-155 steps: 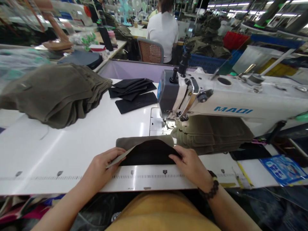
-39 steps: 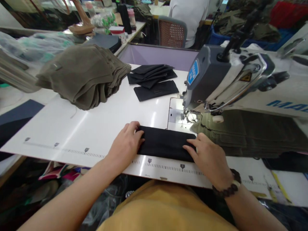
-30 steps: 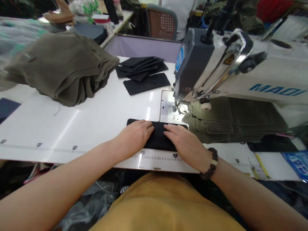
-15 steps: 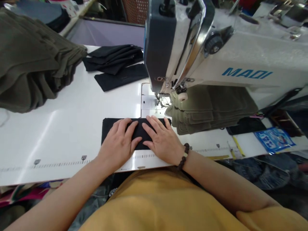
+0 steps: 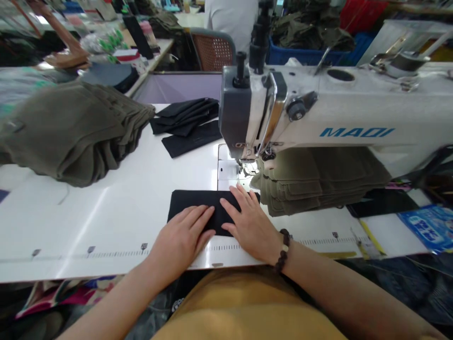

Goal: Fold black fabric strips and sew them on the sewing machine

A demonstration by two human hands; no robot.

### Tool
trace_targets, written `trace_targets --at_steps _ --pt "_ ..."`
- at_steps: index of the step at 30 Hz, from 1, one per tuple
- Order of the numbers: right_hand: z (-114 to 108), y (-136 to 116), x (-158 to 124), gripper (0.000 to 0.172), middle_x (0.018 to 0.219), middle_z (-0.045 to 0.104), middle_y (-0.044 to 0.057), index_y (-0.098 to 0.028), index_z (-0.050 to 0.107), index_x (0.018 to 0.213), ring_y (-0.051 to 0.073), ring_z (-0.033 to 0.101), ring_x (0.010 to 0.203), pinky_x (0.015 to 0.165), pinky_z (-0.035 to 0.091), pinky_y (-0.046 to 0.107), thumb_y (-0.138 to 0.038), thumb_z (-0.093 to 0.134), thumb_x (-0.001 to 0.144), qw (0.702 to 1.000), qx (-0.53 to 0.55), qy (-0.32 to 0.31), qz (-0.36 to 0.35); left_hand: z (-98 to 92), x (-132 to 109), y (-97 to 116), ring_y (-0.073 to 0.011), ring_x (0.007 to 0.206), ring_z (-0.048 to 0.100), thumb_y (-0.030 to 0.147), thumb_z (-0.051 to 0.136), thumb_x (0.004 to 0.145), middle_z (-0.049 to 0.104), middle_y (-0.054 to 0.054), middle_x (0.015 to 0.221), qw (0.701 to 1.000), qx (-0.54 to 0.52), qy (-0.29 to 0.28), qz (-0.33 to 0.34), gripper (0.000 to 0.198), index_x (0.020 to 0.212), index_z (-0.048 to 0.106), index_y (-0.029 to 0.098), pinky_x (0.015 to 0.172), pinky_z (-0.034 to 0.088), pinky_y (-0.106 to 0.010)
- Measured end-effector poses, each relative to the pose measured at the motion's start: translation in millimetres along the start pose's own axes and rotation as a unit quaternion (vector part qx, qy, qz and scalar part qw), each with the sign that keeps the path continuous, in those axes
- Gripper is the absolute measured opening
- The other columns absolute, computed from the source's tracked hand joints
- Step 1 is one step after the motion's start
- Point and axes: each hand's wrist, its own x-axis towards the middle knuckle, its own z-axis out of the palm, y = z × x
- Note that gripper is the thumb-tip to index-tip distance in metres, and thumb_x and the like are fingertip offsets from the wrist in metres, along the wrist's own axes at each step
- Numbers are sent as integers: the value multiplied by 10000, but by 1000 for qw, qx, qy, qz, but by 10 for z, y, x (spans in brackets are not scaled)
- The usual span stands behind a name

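Note:
A black rectangular cloth piece [image 5: 218, 200] lies flat on the white table in front of the sewing machine [image 5: 269, 104]. Across its left part rests my left hand [image 5: 184, 233], fingers fairly close but stretched out. My right hand [image 5: 249, 219], with fingers spread and a dark bead bracelet at the wrist, presses on the cloth's right part. The lit needle area [image 5: 247, 168] is just beyond my right fingertips. Neither hand is wrapped round anything.
Olive fabric pieces [image 5: 81, 127] are heaped at the left, with more [image 5: 318, 174] under the machine arm. Black folded pieces [image 5: 187, 118] lie behind. A blue packet [image 5: 430, 226] is at the right. Further back, a person [image 5: 231, 21] in white is near a chair [image 5: 214, 49].
The camera view has tilted up, showing more of the background. My left hand has slid slightly back toward the table's front edge, uncovering more of the black cloth.

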Motion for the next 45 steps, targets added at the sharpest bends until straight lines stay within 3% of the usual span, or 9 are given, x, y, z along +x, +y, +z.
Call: trace_targets --at_steps 3,7,11,14,20,27,45 --pt "-137 112 43 402 1223 464 163 -91 468 1196 266 348 1186 968 295 433 -302 490 854 1000 -19 -6 -20 59 362 -198 -257 1074 491 424 353 880 521 -146 1188 999 20 -44 -17 477 1190 471 82 933 388 -417" --pt "-292 422 201 241 1104 559 120 -104 560 1047 235 483 990 861 338 439 -229 442 878 984 -83 -48 -151 118 906 -472 -304 1186 384 380 450 852 451 -161 1267 993 64 -96 10 451 1190 473 82 961 327 -474" --pt "-291 703 329 221 1057 579 79 -142 585 1007 202 501 882 745 362 364 -243 431 885 975 -87 -40 -202 125 1189 -383 -241 982 530 246 516 821 550 -129 1088 993 51 -92 51 307 1090 550 100 838 434 -352" --pt "-244 794 339 232 1068 572 71 -147 587 1013 194 493 899 759 353 343 -268 435 886 979 -62 -14 -196 157 1208 -269 -214 874 556 256 471 846 576 -106 957 995 23 -76 63 269 1041 570 101 764 461 -325" --pt "-229 803 309 250 956 580 83 -138 590 1018 207 481 894 750 341 330 -291 450 878 987 -75 9 -144 294 1195 -291 -273 1050 486 310 472 844 553 -156 1023 997 -19 -23 67 339 1071 535 67 842 435 -395" --pt "-247 785 314 236 874 553 69 -182 585 1029 212 454 857 713 317 319 -304 465 867 991 -85 -6 -106 302 1223 -363 -272 1071 480 297 472 846 542 -157 1056 996 -42 -24 77 329 1077 537 73 884 413 -411" --pt "-250 786 312 242 843 552 59 -175 603 1010 180 454 781 635 288 301 -320 475 865 993 -57 -10 -107 306 1216 -373 -256 1057 486 322 435 861 555 -134 1030 995 -28 -29 86 349 1117 517 100 881 409 -402"
